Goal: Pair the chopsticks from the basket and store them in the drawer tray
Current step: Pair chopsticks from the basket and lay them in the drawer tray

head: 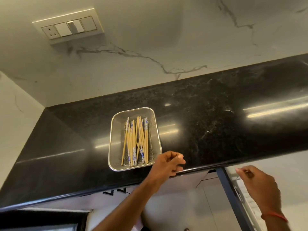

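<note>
A rectangular metal mesh basket [115, 139] sits on the black granite counter near its front edge. Several wooden chopsticks [135, 140] with blue-and-white patterned ends lie in it, some crossing. My left hand [168, 165] hovers just right of the basket's near corner, over the counter edge, its fingers curled with nothing in them. My right hand [260, 185] is lower right, below the counter edge, above an open drawer [233, 189] with a dark frame. Its fingers are loosely bent and hold nothing that I can see. The drawer's tray is mostly hidden.
The black counter [216, 117] runs back to a white marble wall. A switch and socket plate [70, 28] is on the wall at upper left. White cabinet fronts [208, 205] lie below the counter.
</note>
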Motion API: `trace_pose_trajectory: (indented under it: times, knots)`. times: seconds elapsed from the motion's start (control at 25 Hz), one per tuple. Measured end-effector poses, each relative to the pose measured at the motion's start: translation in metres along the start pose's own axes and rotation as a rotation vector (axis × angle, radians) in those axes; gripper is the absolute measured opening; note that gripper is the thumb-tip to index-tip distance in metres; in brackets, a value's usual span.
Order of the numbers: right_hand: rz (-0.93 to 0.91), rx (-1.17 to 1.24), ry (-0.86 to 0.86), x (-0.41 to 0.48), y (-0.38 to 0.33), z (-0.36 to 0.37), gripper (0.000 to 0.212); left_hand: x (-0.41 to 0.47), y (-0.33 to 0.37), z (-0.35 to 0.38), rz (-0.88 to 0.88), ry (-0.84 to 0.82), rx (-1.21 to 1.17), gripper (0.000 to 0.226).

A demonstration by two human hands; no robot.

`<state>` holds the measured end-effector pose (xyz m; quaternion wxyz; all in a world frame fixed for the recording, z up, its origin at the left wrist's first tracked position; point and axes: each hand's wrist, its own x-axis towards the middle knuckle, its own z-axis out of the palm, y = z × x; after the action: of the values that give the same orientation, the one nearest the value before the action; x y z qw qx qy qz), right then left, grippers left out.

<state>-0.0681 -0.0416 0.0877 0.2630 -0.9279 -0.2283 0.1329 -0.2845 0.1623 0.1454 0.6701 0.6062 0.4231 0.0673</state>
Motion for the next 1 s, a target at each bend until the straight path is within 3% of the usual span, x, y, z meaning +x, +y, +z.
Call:
trace_pose_trajectory:
  times: [0.4, 0.72, 1.0]
  knots:
    - [-0.377, 0.173, 0.009, 0.014, -0.155, 0.028, 0.014, 0.014, 0.021, -0.071, 0.077, 0.112, -0.194, 0.024]
    - [-0.435, 0.177, -0.049, 0.014, -0.243, 0.050, 0.014, 0.035, 0.041, -0.141, 0.148, 0.137, -0.241, 0.024]
    - [-0.422, 0.080, -0.239, -0.002, -0.303, 0.106, 0.019, 0.057, 0.035, -0.192, 0.128, 0.159, -0.323, 0.022]
